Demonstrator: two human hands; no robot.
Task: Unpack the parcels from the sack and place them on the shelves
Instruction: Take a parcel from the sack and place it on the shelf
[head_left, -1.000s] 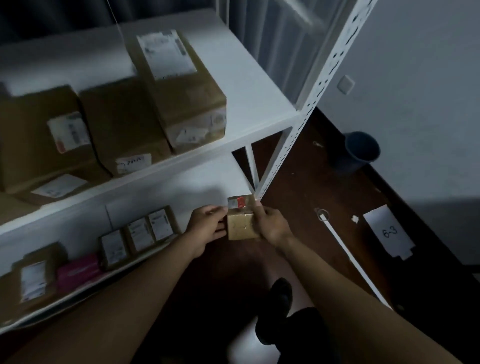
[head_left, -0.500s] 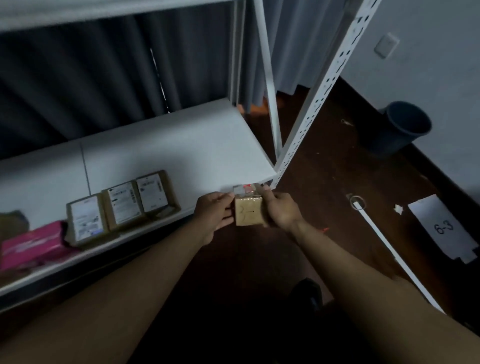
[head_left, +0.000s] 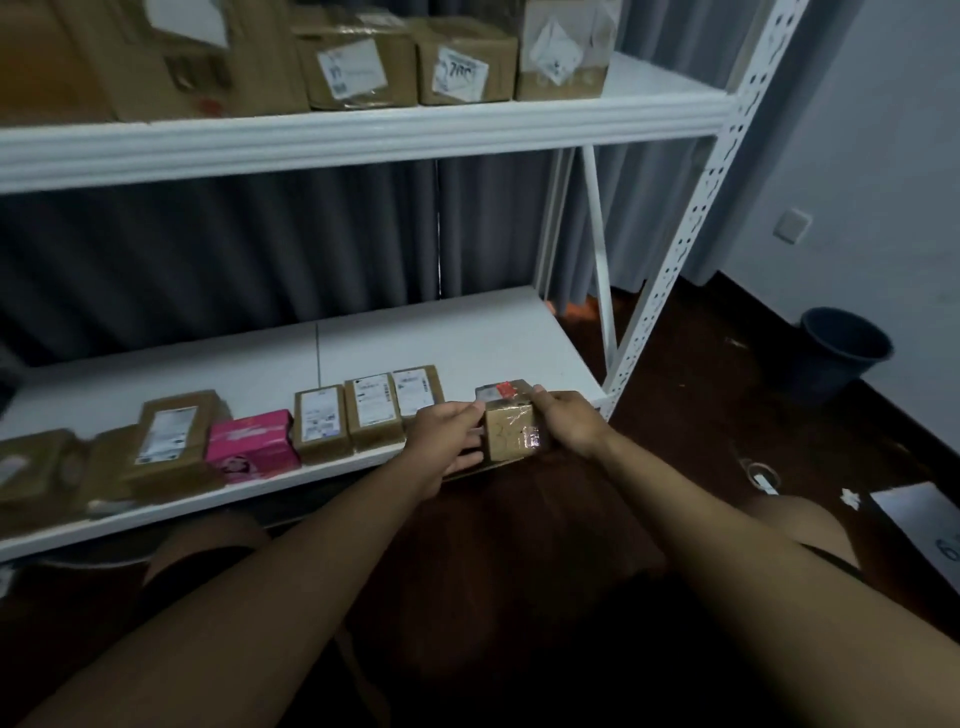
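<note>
A small brown taped parcel (head_left: 511, 428) with a red sticker on top is held between both hands at the front edge of the lower white shelf (head_left: 467, 338). My left hand (head_left: 449, 436) grips its left side and my right hand (head_left: 566, 421) grips its right side. To its left, a row of small labelled parcels (head_left: 371, 410) and a pink box (head_left: 252, 441) lies along the shelf's front. The sack is not in view.
The upper shelf (head_left: 363, 135) carries several larger cardboard boxes (head_left: 358, 67). A white perforated upright (head_left: 675, 249) stands right of the parcel. A dark bucket (head_left: 841, 353) sits by the wall, and a white paper sheet (head_left: 914, 514) lies on the dark floor.
The view has dropped lower, level with the bottom shelf. Both hands have carried the small parcel forward to the shelf's front edge, right of the row of parcels.
</note>
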